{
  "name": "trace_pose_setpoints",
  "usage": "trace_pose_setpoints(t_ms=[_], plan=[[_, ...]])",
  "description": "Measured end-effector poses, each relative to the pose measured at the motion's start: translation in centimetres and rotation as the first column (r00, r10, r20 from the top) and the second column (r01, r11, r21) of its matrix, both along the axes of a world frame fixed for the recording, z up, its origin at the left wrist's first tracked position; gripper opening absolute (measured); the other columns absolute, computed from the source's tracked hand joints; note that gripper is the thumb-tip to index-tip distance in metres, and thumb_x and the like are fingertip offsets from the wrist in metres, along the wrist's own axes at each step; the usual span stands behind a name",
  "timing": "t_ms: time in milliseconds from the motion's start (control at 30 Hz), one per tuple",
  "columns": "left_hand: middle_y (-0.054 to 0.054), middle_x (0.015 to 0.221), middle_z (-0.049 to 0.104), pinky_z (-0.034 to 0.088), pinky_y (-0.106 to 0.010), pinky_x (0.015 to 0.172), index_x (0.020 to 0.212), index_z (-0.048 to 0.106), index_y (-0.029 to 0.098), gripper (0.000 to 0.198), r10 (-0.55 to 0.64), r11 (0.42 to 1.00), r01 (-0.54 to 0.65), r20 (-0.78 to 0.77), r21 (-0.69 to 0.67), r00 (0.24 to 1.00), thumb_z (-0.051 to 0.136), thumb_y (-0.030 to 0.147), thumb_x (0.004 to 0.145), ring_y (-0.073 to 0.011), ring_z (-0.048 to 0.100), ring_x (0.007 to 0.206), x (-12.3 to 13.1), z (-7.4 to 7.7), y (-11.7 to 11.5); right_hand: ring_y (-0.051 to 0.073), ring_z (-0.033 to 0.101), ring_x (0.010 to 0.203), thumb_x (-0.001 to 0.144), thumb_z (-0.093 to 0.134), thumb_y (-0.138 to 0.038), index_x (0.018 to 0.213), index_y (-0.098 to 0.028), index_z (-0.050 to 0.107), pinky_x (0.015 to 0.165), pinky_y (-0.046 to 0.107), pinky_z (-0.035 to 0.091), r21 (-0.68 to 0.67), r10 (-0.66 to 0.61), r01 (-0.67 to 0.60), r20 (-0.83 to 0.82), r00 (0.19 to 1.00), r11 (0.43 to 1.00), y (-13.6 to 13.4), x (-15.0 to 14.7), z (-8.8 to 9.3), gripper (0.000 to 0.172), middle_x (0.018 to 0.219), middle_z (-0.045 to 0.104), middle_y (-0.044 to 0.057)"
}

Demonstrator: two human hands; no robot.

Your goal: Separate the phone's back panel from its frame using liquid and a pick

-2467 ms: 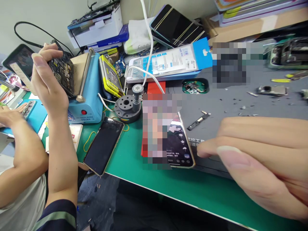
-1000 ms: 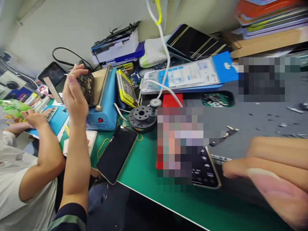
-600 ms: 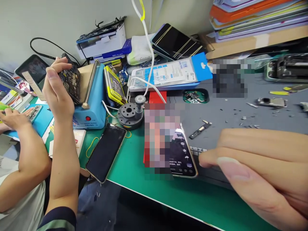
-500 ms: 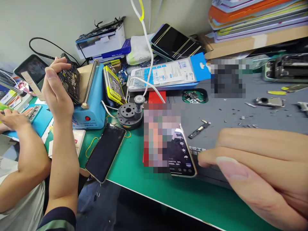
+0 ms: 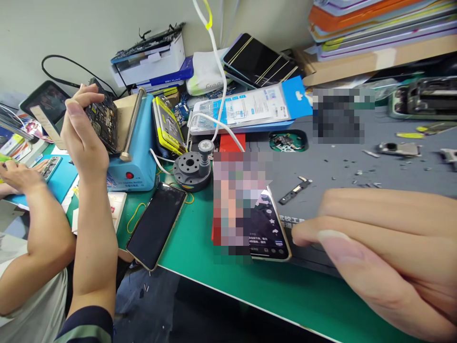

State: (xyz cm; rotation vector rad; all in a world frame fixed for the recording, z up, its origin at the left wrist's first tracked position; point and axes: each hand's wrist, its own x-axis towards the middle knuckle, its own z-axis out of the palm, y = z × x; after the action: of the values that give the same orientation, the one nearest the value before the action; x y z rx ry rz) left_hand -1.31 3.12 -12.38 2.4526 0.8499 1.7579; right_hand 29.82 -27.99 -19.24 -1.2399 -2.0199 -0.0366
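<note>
My left hand (image 5: 85,136) is raised at the left, fingers curled over the upper edge of an opened phone (image 5: 105,119). Its dark inside with the circuit board shows, and it is tilted up beside the blue machine with a tan top (image 5: 137,157). At the lower right my right hand (image 5: 385,257) is close to the camera. Its fingers are bent and pressed together, with the thumb against them; whether anything is inside is hidden. Nearest to its fingertips lies a phone with a lit screen (image 5: 273,233), partly blurred out.
A dark-screened phone (image 5: 157,226) lies at the green table's front edge, near a round grey screw holder (image 5: 193,166). Small parts and a narrow black strip (image 5: 295,190) lie on the grey mat (image 5: 335,176). At far left, a co-worker's hand (image 5: 21,176) handles a phone frame.
The whole view has shifted very slightly. Both hands keep the same pose, and the opened phone stays in my left hand.
</note>
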Motion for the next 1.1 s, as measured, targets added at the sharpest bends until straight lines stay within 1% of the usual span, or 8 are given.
trace_pose_setpoints(t_ms=[133, 267, 433, 567, 733, 800, 933, 1100], plan=[[-0.008, 0.134, 0.088, 0.051, -0.044, 0.139, 0.116, 0.086, 0.018, 0.09, -0.002, 1.0, 0.002, 0.002, 0.011, 1.0, 0.025, 0.085, 0.113, -0.0224, 0.077, 0.141, 0.0, -0.1, 0.1, 0.021, 0.047, 0.061, 0.119, 0.041, -0.019, 0.094, -0.028, 0.059, 0.058, 0.04, 0.04, -0.003, 0.0, 0.0, 0.003, 1.0, 1.0, 0.1, -0.1, -0.1, 0.033, 0.069, 0.053, 0.001], [-0.007, 0.135, 0.087, 0.05, -0.043, 0.14, 0.115, 0.085, 0.018, 0.094, 0.034, 0.999, -0.034, 0.003, 0.001, 0.999, 0.024, 0.089, 0.11, -0.0222, 0.076, 0.142, 0.0, -0.1, 0.4, 0.021, 0.047, 0.061, 0.121, 0.039, -0.02, 0.1, -0.029, 0.056, 0.059, 0.04, 0.04, 0.002, -0.006, 0.006, -0.019, 1.0, 1.0, 0.1, -0.2, -0.1, 0.029, 0.07, 0.053, 0.001], [-0.008, 0.134, 0.087, 0.051, -0.046, 0.141, 0.115, 0.085, 0.018, 0.087, 0.003, 1.0, -0.003, -0.002, -0.006, 1.0, 0.031, 0.087, 0.111, -0.0232, 0.076, 0.142, 0.0, 0.1, 0.0, 0.021, 0.044, 0.062, 0.122, 0.036, -0.02, 0.105, -0.029, 0.053, 0.06, 0.039, 0.038, 0.021, 0.029, -0.028, -0.018, 0.999, 0.999, 0.3, 0.0, -0.3, 0.026, 0.071, 0.053, 0.0], [-0.008, 0.136, 0.085, 0.048, -0.053, 0.143, 0.118, 0.085, 0.018, 0.087, -0.026, 1.0, 0.026, -0.018, 0.003, 0.999, 0.033, 0.087, 0.112, -0.0246, 0.075, 0.144, -0.3, 0.1, 0.3, 0.021, 0.043, 0.064, 0.122, 0.034, -0.02, 0.105, -0.029, 0.052, 0.06, 0.037, 0.036, 0.006, 0.027, -0.027, -0.007, 1.0, 1.0, 0.3, 0.2, -0.3, 0.027, 0.071, 0.052, 0.0], [-0.012, 0.135, 0.082, 0.043, -0.064, 0.145, 0.12, 0.083, 0.013, 0.094, -0.026, 1.0, 0.025, -0.041, -0.012, 0.999, 0.028, 0.089, 0.112, -0.0304, 0.074, 0.147, -0.8, 0.0, 1.2, 0.02, 0.043, 0.064, 0.122, 0.035, -0.02, 0.103, -0.029, 0.053, 0.061, 0.036, 0.037, 0.005, 0.027, -0.027, 0.001, 1.0, 1.0, 0.2, 0.3, -0.3, 0.027, 0.071, 0.052, -0.001], [-0.012, 0.135, 0.082, 0.042, -0.064, 0.146, 0.119, 0.084, 0.013, 0.093, -0.036, 0.999, 0.036, -0.037, -0.014, 0.999, 0.029, 0.088, 0.112, -0.0306, 0.074, 0.147, -0.8, 0.0, 1.2, 0.02, 0.043, 0.063, 0.121, 0.036, -0.02, 0.104, -0.029, 0.053, 0.061, 0.036, 0.036, 0.004, 0.026, -0.026, 0.005, 1.0, 1.0, 0.2, 0.3, -0.2, 0.026, 0.071, 0.051, -0.001], [-0.011, 0.136, 0.084, 0.045, -0.061, 0.145, 0.12, 0.085, 0.017, 0.086, -0.051, 0.999, 0.051, -0.024, -0.002, 0.998, 0.034, 0.085, 0.114, -0.0279, 0.075, 0.147, -0.6, -0.1, 0.8, 0.021, 0.043, 0.063, 0.121, 0.035, -0.019, 0.104, -0.029, 0.054, 0.06, 0.037, 0.036, 0.012, 0.025, -0.025, 0.006, 1.0, 1.0, 0.3, 0.4, -0.3, 0.027, 0.071, 0.05, -0.001], [-0.01, 0.135, 0.084, 0.046, -0.061, 0.144, 0.119, 0.085, 0.016, 0.087, -0.048, 0.999, 0.048, -0.025, 0.008, 0.999, 0.033, 0.085, 0.113, -0.027, 0.075, 0.146, -0.6, -0.1, 0.9, 0.022, 0.043, 0.063, 0.121, 0.036, -0.02, 0.104, -0.03, 0.054, 0.06, 0.037, 0.037, 0.008, 0.028, -0.028, 0.0, 1.0, 1.0, 0.4, 0.3, -0.3, 0.027, 0.07, 0.051, 0.0]])
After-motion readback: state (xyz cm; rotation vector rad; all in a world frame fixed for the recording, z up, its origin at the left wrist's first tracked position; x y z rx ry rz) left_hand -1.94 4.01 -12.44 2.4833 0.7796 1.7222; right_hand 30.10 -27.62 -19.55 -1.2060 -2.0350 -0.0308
